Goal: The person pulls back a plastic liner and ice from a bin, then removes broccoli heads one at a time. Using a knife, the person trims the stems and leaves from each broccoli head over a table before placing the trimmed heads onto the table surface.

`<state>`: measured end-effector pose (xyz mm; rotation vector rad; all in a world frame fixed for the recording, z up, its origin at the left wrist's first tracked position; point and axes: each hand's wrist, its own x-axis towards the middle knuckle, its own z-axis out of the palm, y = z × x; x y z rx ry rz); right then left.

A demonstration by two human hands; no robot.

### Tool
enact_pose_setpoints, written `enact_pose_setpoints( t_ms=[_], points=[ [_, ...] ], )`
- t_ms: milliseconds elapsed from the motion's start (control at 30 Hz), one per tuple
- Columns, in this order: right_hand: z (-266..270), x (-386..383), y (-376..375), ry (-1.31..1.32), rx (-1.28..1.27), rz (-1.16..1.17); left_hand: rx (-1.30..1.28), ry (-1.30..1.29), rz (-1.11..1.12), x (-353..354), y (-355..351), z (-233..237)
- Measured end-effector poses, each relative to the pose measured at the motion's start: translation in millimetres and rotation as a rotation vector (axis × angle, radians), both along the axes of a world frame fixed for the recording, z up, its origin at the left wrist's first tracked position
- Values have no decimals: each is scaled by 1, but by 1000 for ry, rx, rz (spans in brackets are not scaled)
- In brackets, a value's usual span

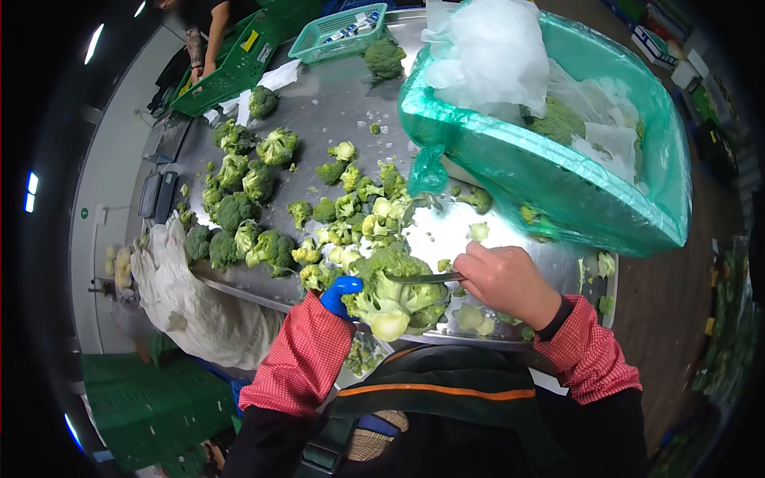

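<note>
I see the left hand [341, 297] gripping the broccoli head [389, 301] at the near edge of the bench [327, 103], fingers apparently part-hidden; the right hand [504, 279] clasps the knife [426, 279]. Its blade points left, so slipping could cut the left hand.

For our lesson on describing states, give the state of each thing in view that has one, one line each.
Large broccoli head: held, stalk end toward the camera
Knife: held, blade at the large broccoli head
Left hand: gloved, closed on the large broccoli head
Right hand: ungloved, closed round the knife
Loose florets: heaped together
Green liner: open-topped
Teal basket: open-topped, packets inside
Metal table: strewn with broccoli
</note>
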<state>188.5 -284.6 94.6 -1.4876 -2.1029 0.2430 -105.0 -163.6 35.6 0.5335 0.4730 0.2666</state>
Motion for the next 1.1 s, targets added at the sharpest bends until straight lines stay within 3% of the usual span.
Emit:
enact_pose_setpoints(
  t_ms=[100,200,300,367,400,533,667,733,900,1033,1100],
  points=[
    [-13,4,-1,23,-18,-26,-114,30,37,7,-10,4],
    [-44,20,-5,61,-45,-119,-65,-89,104,-15,-22,-61],
    [-59,33,-11,251,-57,-263,24,-43,37,-17,-9,-67],
    [-48,23,-11,390,-59,-261,153,-43,-16,5,-12,-30],
    [-40,18,-8,456,-54,-264,224,31,-142,38,-4,39],
    [4,0,-6,849,-318,-201,996,210,-114,51,2,46],
    [8,-15,0,911,-448,-216,1202,233,-4,54,-2,55],
    [21,-25,5,810,-358,-207,1330,259,23,50,0,51],
    [25,-57,16,578,5,-3,1230,312,124,45,-1,38],
    [29,-74,15,721,-74,239,1264,342,187,32,4,31],
    [25,-63,24,879,-264,-74,1147,293,232,27,2,35]
  ],
)
